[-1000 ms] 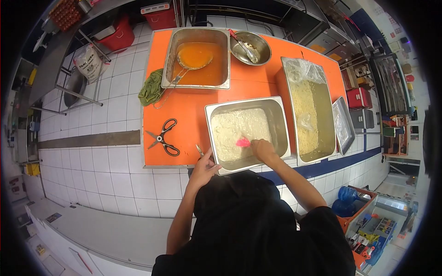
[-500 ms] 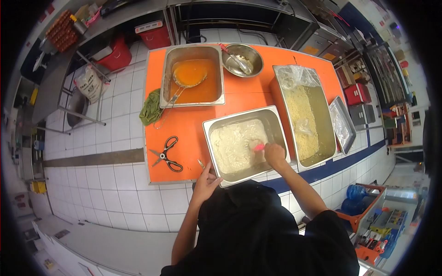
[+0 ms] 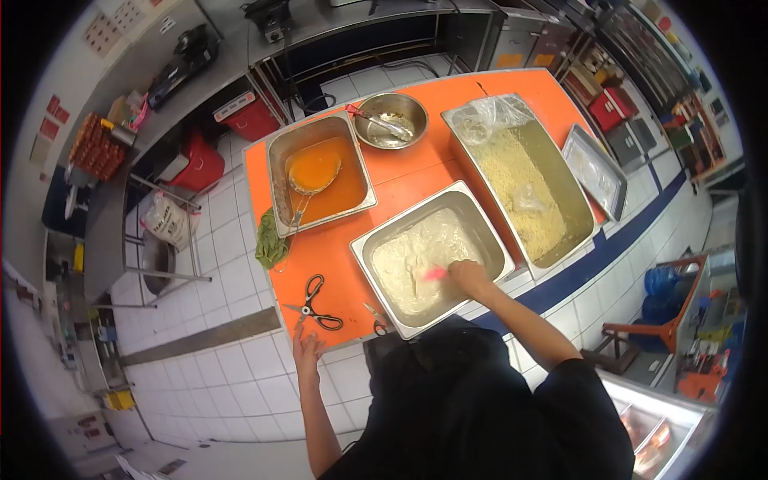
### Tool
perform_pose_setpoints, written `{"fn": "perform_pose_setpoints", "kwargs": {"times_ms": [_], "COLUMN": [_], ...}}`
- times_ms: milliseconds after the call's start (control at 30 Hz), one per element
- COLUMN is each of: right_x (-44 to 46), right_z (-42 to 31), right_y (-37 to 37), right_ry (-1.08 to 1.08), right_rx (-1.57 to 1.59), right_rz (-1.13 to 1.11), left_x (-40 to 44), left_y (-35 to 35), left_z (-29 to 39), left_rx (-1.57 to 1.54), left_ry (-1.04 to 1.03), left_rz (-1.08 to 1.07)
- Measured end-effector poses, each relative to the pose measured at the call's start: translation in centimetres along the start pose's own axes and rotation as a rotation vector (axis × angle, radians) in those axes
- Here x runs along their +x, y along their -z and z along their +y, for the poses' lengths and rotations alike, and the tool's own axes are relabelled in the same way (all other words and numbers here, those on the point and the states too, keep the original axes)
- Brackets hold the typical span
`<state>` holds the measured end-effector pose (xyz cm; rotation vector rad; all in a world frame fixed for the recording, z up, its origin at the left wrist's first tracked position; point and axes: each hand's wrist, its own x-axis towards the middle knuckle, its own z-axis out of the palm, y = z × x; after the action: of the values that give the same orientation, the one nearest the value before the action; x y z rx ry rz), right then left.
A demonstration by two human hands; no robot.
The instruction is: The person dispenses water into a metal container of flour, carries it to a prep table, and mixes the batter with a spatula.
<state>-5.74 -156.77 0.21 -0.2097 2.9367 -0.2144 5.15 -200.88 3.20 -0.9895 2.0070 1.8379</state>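
Observation:
My right hand (image 3: pixel 468 280) is closed around a pink-handled utensil (image 3: pixel 436 274), its head down in the pale, thick batter (image 3: pixel 408 260). The batter partly fills a rectangular steel pan (image 3: pixel 500 264) at the table's near edge. Away from the pan, my left hand (image 3: pixel 306 350) hangs by the table's near left edge, fingers apart and holding nothing. Just beyond its fingertips lies a large pair of black-handled scissors (image 3: pixel 314 306), blades spread. A smaller pair of scissors (image 3: pixel 378 322) lies beside the pan, partly hidden at the edge.
On the orange table (image 3: pixel 416 180) stand a pan of orange liquid (image 3: pixel 332 196) with a wire strainer (image 3: pixel 314 172), a steel bowl (image 3: pixel 392 120) with a red-handled tool, and a long pan of yellow crumbs (image 3: pixel 524 184). A green cloth (image 3: pixel 270 240) and a tray with plastic (image 3: pixel 596 172) lie at the sides.
My left hand has let go of the pan's near left corner and moved left toward the large scissors. My right hand still holds the utensil in the batter. The view has turned.

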Motion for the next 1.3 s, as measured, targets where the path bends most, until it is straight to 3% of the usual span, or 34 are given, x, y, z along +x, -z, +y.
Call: {"fn": "perform_pose_setpoints", "kwargs": {"times_ms": [133,200,300,433,500,600,700,767,867,933,1100,1200,1300], "right_x": [-1.2,0.0,2.6,3.1,3.2,2.7,1.6,2.9,4.8,5.0,3.2,3.2,3.1], "right_z": [0.6,1.3,-1.3,-9.8,-11.9,-11.3,-11.4,-11.9,-13.5,-14.2,-13.3,-13.9,-14.0], "right_y": [5.3,4.9,0.6,0.9,-1.0,1.4,7.2,6.8,3.0,0.5,6.1,5.2,2.0], "right_ry": [-0.194,-0.375,-0.3,-0.253,-0.154,-0.278,-0.353,-0.376,-0.385,-0.261,-0.363,-0.264,-0.334], "right_rx": [0.004,0.175,0.365,0.355,0.079,0.019,0.047,0.069,0.1,0.019,-0.034,-0.025,-0.001], "right_rz": [-0.081,0.092,0.118,0.099,0.009,-0.073,-0.02,0.018,0.063,0.02,-0.05,-0.026,-0.021], "left_x": [-0.2,0.6,1.3,1.8,2.2,1.7,-0.1,-0.8,-1.5,-1.0,2.3,3.3,5.1], "left_y": [3.7,5.1,7.2,12.4,16.5,23.4,30.0,33.0,35.0,36.0,35.6,33.9,33.8], "left_z": [-1.1,-2.5,-4.3,-6.8,-9.1,-12.0,-14.8,-16.0,-15.1,-14.4,-12.3,-9.7,-9.0], "left_rx": [-0.198,-0.216,-0.189,-0.017,0.092,0.27,0.3,0.354,0.452,0.506,0.434,0.515,0.604], "left_ry": [0.026,0.018,0.119,0.087,0.067,0.136,0.286,0.401,0.52,0.57,0.311,0.331,0.334], "left_rz": [0.096,0.128,0.174,0.166,0.138,0.172,0.253,0.241,0.143,0.059,0.119,-0.011,-0.078]}}
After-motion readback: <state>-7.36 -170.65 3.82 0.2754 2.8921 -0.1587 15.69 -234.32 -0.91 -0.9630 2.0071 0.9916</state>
